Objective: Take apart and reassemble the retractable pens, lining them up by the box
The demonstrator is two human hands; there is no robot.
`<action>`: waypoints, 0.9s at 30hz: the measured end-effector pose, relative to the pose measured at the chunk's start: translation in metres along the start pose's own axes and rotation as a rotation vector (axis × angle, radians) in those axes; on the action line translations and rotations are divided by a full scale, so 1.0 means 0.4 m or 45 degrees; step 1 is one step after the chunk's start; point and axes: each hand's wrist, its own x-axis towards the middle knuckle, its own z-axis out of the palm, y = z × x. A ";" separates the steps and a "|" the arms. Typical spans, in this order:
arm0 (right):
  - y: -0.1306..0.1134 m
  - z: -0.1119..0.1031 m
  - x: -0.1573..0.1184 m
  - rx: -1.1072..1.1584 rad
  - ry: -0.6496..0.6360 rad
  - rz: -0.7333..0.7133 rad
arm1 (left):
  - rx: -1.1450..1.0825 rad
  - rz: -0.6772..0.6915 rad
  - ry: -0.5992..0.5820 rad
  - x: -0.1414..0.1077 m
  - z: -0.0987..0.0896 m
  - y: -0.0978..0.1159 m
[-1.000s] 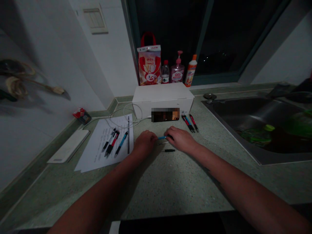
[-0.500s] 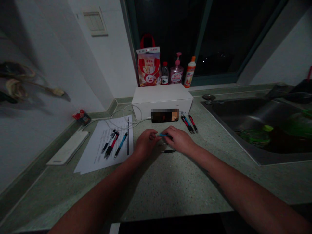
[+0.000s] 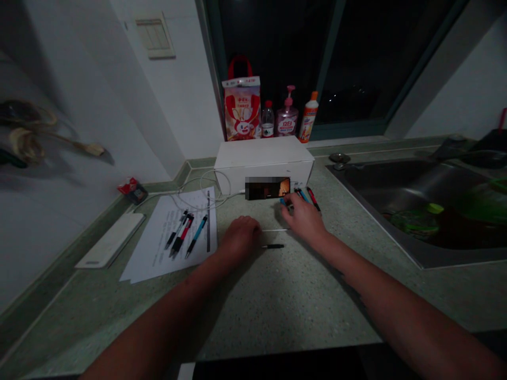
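First, worktop: we see speckled green stone, and our forearms come over its near edge.
Left hand: it rests on the worktop with softly curled fingers, and we see nothing held in it.
Black pen part: it lies flat, just in front of the white pen refill and between both hands.
White pen refill: this thin stick lies flat, just beside the left hand's fingers.
Right hand: the fingers are pressed together and stretch forward, touching a small blue pen part; we cannot tell if they pinch it.
Pens on the right: at least two lie close by the right hand, near the white box.
Paper sheets: they lie left of our hands and carry three pens, one of them blue.
White box: a phone with blurred screen lies against its front, and a white cable runs beside it.
Right side: a steel sink is sunk into the worktop.
Far back: a red-handled bag and three bottles stand before a dark window.
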 end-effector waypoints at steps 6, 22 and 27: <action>0.004 -0.011 -0.001 -0.110 -0.059 -0.095 | -0.104 -0.005 0.215 -0.007 -0.043 -0.013; -0.023 -0.009 -0.017 -0.081 -0.270 -0.498 | -0.012 0.060 0.245 -0.014 -0.049 -0.008; -0.037 -0.006 -0.033 -0.085 -0.308 -0.545 | -0.091 0.053 0.402 -0.017 -0.025 -0.017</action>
